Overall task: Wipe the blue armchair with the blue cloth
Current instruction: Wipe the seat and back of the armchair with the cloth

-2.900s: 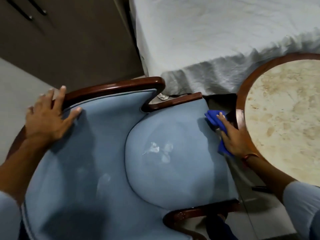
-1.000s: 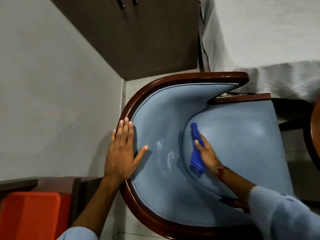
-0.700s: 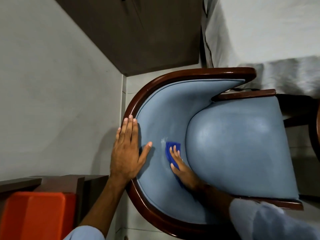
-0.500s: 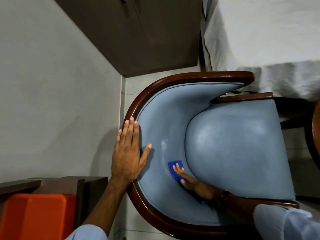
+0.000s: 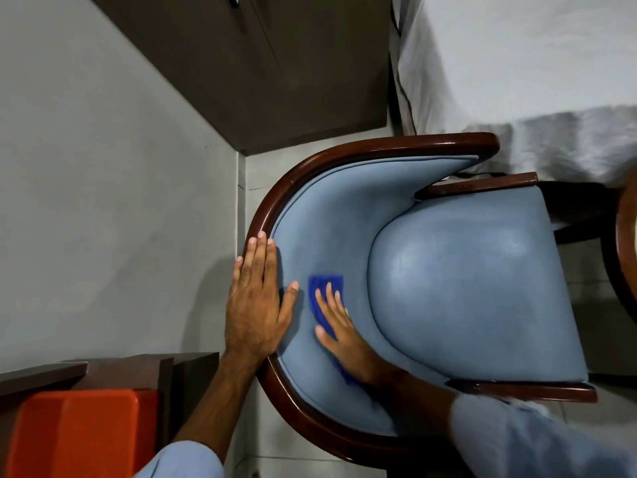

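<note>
The blue armchair with a dark wooden frame fills the middle of the head view, seen from above. My left hand lies flat on the top of its curved backrest, fingers over the wooden rim. My right hand presses the blue cloth flat against the inner side of the backrest, just left of the seat cushion. Most of the cloth is under my palm; its upper edge and a lower corner show.
A grey wall runs along the left, a dark cabinet stands behind the chair. A bed with a white sheet is at the top right. An orange bin sits bottom left beside dark wooden furniture. A round table's rim shows at the right edge.
My right hand has slid the cloth up the inner backrest from the low spot near the seat's edge. My left hand has stayed on the backrest rim.
</note>
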